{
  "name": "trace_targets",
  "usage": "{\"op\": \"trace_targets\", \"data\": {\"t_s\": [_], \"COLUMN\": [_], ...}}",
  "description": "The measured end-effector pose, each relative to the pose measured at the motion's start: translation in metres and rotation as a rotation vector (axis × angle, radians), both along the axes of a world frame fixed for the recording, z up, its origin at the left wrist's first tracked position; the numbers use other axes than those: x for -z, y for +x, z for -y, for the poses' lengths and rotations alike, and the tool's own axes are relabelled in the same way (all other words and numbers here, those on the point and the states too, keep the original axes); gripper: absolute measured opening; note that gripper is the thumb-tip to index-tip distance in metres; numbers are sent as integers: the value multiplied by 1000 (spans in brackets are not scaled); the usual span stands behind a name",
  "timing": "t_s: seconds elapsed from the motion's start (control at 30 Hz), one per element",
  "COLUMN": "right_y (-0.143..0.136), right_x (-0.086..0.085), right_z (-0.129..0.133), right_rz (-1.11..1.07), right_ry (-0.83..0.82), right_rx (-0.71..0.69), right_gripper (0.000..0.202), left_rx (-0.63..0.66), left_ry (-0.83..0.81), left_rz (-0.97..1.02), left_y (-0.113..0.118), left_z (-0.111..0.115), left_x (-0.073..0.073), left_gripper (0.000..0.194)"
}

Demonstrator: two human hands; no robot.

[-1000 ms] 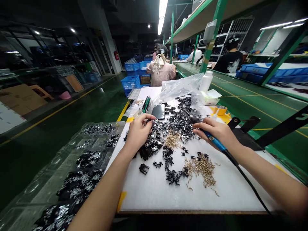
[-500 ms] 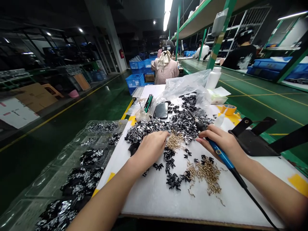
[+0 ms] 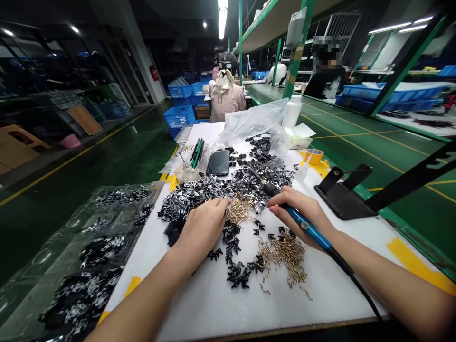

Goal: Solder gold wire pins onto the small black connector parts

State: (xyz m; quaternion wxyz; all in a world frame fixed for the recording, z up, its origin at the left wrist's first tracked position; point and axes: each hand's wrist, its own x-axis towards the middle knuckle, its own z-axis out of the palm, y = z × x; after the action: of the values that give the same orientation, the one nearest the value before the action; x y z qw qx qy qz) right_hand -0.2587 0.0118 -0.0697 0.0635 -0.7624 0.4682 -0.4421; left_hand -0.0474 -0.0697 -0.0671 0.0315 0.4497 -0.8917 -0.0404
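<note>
Blue-handled soldering iron [image 3: 302, 222], one, held in the right hand [image 3: 301, 209]: fingers closed around the grip, dark front end pointing up and away over the heap of black-and-silver metal parts [image 3: 199, 190]; black cable trailing beneath the right forearm to the near edge of the table.

Left hand [image 3: 206, 223], back uppermost, fingers together and bent, tips at the left edge of the nearer-centre pile of gold-coloured bent pins [image 3: 239, 209]; whether they pinch anything cannot be told, the hand hiding it. The same hand covers part of the table between the metal parts and the small black plastic pieces [image 3: 238, 274].

Second pile of gold-coloured pins [image 3: 290, 259], right of the black pieces, a few strays nearer the front edge.

Surroundings, on the white tabletop [image 3: 213, 308]: dark-screened phone [image 3: 218, 163], beyond the heap; green and black pens [image 3: 196, 153], upright in a holder, left of it; crumpled clear plastic bag [image 3: 252, 126], overlying the far parts; white bottle [image 3: 292, 111]; orange tape roll [image 3: 314, 156]; black metal stand [image 3: 347, 199], right of the right hand.

Left of the table: clear compartment tray [image 3: 74, 247], filled with black-and-silver parts. Beyond: seated person [image 3: 227, 97], back turned, beside blue crates [image 3: 179, 117].
</note>
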Motion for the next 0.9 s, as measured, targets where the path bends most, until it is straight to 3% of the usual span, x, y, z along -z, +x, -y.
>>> {"op": "trace_targets", "data": {"t_s": [0.43,0.6,0.73,0.9], "right_y": [2,0,1,5], "right_x": [1,2,4,5], "right_z": [-2,-3,-5,-5], "right_rz": [-67,-62,53,65], "right_ry": [-8,-13,121,197], "right_rx": [-16,5,-7,28], "right_gripper": [7,10,17,23], "left_rx": [-20,-35,-25,25], "left_ry": [-41,10,78,132], "left_rz": [8,-218,-437,-393], "left_y": [-1,1,0,-3], "left_z": [-1,-1,-5,-11], "left_x": [5,-5,-12,-7], "left_gripper": [34,32,26,25]}}
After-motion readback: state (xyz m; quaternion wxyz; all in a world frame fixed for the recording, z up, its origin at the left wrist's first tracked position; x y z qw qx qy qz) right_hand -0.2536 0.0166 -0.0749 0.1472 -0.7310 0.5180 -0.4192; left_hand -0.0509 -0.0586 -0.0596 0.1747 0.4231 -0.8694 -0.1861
